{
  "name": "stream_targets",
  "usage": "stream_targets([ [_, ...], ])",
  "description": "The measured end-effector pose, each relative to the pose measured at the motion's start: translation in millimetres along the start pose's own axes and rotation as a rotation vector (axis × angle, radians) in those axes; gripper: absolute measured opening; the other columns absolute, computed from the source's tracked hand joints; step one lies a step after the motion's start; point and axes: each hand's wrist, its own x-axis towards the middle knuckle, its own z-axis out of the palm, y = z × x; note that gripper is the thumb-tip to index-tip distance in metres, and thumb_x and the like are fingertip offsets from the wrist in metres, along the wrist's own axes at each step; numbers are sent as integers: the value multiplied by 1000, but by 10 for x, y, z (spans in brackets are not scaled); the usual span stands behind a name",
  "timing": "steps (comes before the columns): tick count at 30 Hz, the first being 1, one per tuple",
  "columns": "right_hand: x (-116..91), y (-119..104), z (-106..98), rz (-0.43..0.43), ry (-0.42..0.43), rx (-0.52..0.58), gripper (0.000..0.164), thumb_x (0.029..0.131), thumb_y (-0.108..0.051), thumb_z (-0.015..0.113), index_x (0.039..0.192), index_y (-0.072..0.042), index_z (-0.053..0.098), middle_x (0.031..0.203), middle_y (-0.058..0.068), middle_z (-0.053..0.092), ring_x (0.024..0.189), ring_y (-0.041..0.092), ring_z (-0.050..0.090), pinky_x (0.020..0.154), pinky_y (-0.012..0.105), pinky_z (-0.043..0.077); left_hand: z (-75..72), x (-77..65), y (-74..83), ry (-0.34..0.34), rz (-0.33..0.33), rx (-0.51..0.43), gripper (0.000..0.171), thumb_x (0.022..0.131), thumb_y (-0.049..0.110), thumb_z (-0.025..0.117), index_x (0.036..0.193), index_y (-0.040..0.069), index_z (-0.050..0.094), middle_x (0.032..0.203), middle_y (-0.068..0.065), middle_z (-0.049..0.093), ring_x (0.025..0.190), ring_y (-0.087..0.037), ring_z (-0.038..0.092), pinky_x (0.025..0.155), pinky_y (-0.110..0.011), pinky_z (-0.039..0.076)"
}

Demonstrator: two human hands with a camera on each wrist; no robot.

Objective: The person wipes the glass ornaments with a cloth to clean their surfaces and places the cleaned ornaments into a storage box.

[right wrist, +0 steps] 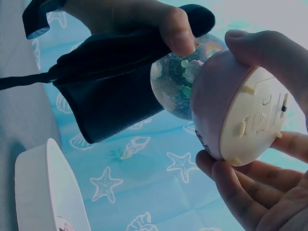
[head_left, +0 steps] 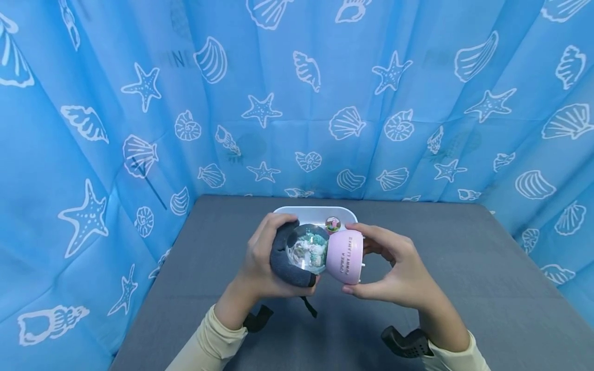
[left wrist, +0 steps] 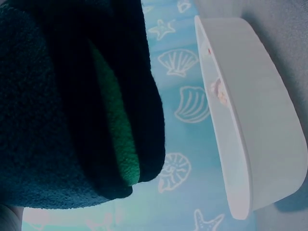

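Note:
A snow globe with a clear dome [head_left: 306, 250] and a pink lettered base [head_left: 345, 257] is held sideways above the table, dome to the left. My right hand [head_left: 394, 265] grips the base between thumb and fingers. In the right wrist view its cream underside [right wrist: 257, 118] shows a small black switch. My left hand [head_left: 260, 257] holds a dark grey cloth [head_left: 281, 255] wrapped partly around the dome. Black edging and a green strip show on the cloth [left wrist: 33, 115] in the left wrist view. A black strap [right wrist: 24, 81] hangs off it.
Behind the globe, a white tray [head_left: 306, 210] stands on the grey table [head_left: 464, 268]. It contains a small round colourful item [head_left: 332, 223], its kind unclear. A blue curtain [head_left: 287, 103] with white shells and starfish surrounds the table's back and sides.

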Motion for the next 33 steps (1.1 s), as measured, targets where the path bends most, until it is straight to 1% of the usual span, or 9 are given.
stream_targets([
  [4, -7, 5, -2, -13, 6, -2, 100, 56, -13, 107, 145, -6, 62, 125, 6, 73, 100, 11, 70, 85, 21, 62, -8, 10, 13, -19, -17, 24, 110, 61, 51, 94, 150, 3, 50, 130, -13, 62, 111, -21, 63, 92, -39, 62],
  [7, -11, 10, -3, -29, 10, 1, 99, 57, -14, 107, 145, -5, 62, 124, 6, 73, 99, 11, 70, 85, 20, 61, -12, 10, 16, -31, -22, 40, 116, 58, 49, 95, 154, 3, 48, 129, -13, 63, 110, -20, 62, 91, -38, 62],
  [10, -13, 9, -3, -35, 9, 2, 100, 57, -15, 106, 146, -6, 62, 123, 5, 73, 98, 11, 70, 84, 20, 61, -14, 7, 13, -37, -20, 39, 113, 60, 51, 94, 153, 3, 50, 129, -15, 62, 110, -21, 63, 90, -37, 63],
  [15, -3, -9, -3, 2, -4, -3, 100, 57, -14, 106, 146, -8, 62, 126, 5, 72, 99, 11, 72, 85, 22, 62, -8, -6, 6, -33, -11, 28, 103, 66, 56, 90, 147, 3, 55, 129, -15, 62, 109, -22, 64, 90, -37, 63],
  [20, 11, 4, 8, 30, -4, 16, 98, 56, -10, 106, 143, -8, 63, 126, 6, 73, 96, 13, 74, 83, 24, 63, 1, -16, 7, -23, -15, 13, 101, 64, 54, 92, 144, 3, 57, 126, -13, 63, 108, -21, 65, 90, -36, 63],
  [24, 8, 49, 26, 67, -4, 55, 95, 57, -8, 104, 143, -11, 64, 125, 4, 74, 94, 14, 74, 82, 26, 64, -1, -21, 13, -15, -27, 20, 104, 59, 50, 96, 144, 4, 58, 126, -12, 64, 108, -21, 65, 89, -36, 63],
  [28, 2, 107, 46, 96, -12, 121, 91, 59, -2, 101, 141, -10, 65, 125, 5, 74, 94, 16, 75, 82, 29, 65, -4, -20, 22, -16, -38, 22, 107, 56, 48, 98, 144, 5, 58, 126, -12, 63, 108, -20, 65, 90, -35, 63],
  [29, -1, 120, 51, 102, -12, 139, 89, 59, -1, 100, 141, -10, 65, 124, 5, 74, 93, 16, 75, 81, 30, 65, -4, -18, 25, -18, -37, 21, 106, 57, 48, 98, 145, 5, 58, 126, -12, 63, 108, -20, 65, 90, -35, 63],
  [33, -11, 166, 69, 128, -11, 209, 77, 65, 2, 93, 136, -7, 66, 117, 2, 75, 86, 17, 75, 75, 32, 65, -3, -10, 32, -28, -41, 8, 107, 56, 46, 99, 146, 5, 57, 128, -12, 62, 109, -20, 66, 91, -34, 63],
])
